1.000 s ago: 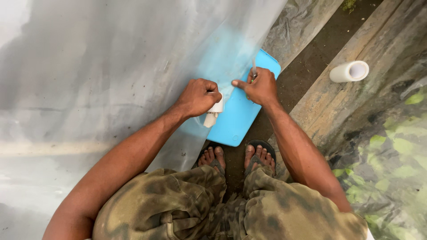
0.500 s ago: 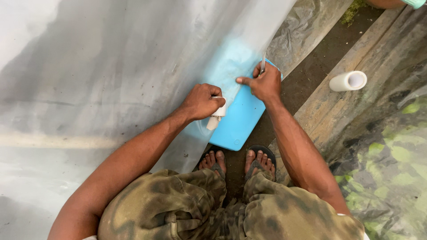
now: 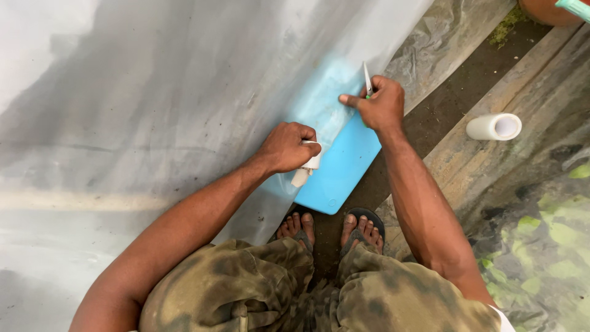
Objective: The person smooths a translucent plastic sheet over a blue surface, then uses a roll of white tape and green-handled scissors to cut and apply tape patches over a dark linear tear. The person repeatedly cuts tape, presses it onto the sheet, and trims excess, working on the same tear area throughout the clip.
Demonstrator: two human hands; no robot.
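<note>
From the head view, the left hand [image 3: 286,147] gripped a small white piece [image 3: 309,165], fingers curled, against the thin plastic sheet [image 3: 184,110] over a blue board [image 3: 338,166]. The right hand [image 3: 381,104] pinched a slim blade [image 3: 367,79]. The sheet looked light, limp and slippery, probably best held pressed flat against the stiff board.

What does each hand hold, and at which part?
Left hand grips a small white piece by its top. Right hand holds a thin blade by its lower end.

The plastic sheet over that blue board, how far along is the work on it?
Done: the plastic sheet already lies over the blue board. In hand: the right hand holds a thin blade at the sheet; the left hand grips a small white piece. Left: no finished cut is visible.
</note>
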